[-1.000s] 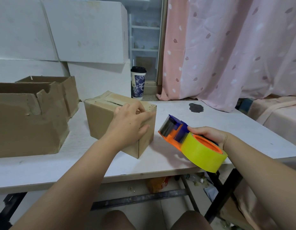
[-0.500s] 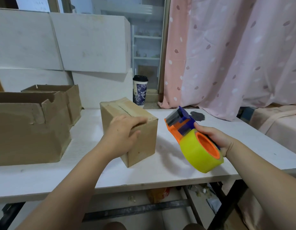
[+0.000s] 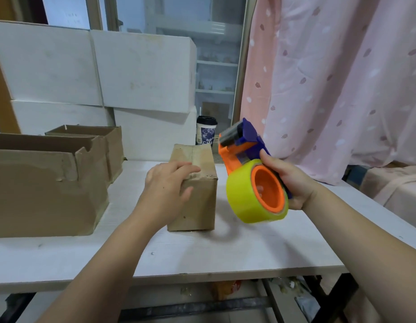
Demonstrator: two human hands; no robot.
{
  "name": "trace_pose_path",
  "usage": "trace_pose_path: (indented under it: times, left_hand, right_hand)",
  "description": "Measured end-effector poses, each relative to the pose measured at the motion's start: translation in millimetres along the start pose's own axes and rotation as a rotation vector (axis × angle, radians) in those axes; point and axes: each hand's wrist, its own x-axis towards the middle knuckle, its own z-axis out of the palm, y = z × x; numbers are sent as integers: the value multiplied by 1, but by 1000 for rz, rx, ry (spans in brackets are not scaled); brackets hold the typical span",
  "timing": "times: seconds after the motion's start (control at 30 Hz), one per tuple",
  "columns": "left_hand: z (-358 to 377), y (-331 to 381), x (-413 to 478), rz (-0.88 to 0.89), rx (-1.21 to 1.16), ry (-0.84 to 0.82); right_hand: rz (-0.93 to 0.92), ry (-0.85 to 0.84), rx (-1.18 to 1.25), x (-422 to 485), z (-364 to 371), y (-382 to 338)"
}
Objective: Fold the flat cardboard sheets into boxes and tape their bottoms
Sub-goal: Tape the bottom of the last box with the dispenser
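On the white table (image 3: 249, 248), right of the big open cartons (image 3: 39, 194), the small folded box (image 3: 197, 206) sits flaps-up, I judge for taping its bottom. My right hand (image 3: 288, 180) curls tight round the tape dispenser (image 3: 249, 159), raised just beside the box. My left hand (image 3: 166, 185) lies on top, fingers nearly straight, pressing the flaps shut. It hides part of the seam, and I cannot make out the tape's free end.

L hand (image 3: 166, 183) palm down, fingers straight, R hand (image 3: 288, 180) raised, gripping tape gun (image 3: 249, 143)
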Motion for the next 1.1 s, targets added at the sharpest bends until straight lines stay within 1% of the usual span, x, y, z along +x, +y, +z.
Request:
trace_pose_path:
  times: [0.03, 0.1, 0.17, 0.23, 0.3, 0.37, 0.43, 0.5, 0.57, 0.7, 0.83, 0.93, 0.97, 1.0, 1.07, 1.1]
  left_hand:
    - [1, 2, -1, 1, -14, 35]
    - [-1, 10, -3, -7, -109, 137]
    - [-6, 20, -4, -53, -280, 232]
    - [-11, 33, -3, -130, -499, 287]
    - [-17, 44, 0, -209, -715, 311]
    - [-21, 52, 8, -297, -915, 293]
    - [-21, 57, 17, -396, -1024, 248]
    - [-20, 59, 24, -490, -1085, 216]
    - [-17, 59, 28, -544, -1138, 206]
    - [-11, 58, 30, -672, -1185, 274]
    - [-4, 56, 31, -823, -1330, 327]
    - [-5, 50, 30, -959, -1511, 359]
    - [-6, 48, 28, -972, -1550, 372]
    - [-7, 44, 27, -957, -1538, 387]
    - [-8, 34, 23, -864, -1404, 412]
    - [-9, 29, 21, -806, -1301, 410]
  right_hand:
    - [-3, 1, -10, 4, 6, -4]
    - [-45, 71, -59, 11, 16, -12]
    - [-143, 166, -165, 17, 25, -20]
    - [-243, 213, -289, 21, 33, -29]
    - [-318, 262, -444, 24, 40, -37]
    - [-404, 310, -590, 28, 44, -43]
    - [-469, 348, -696, 33, 49, -48]
    - [-514, 375, -821, 36, 54, -49]
    - [-532, 394, -947, 38, 56, -47]
    - [-512, 425, -1055, 39, 56, -42]
    - [-512, 407, -1243, 39, 62, -43]
    - [-518, 387, -1304, 39, 63, -45]
    - [-519, 383, -1316, 39, 62, -45]
    - [-519, 380, -1327, 39, 62, -46]
    - [-510, 370, -1340, 40, 62, -46]
    - [-503, 359, -1338, 40, 62, -46]
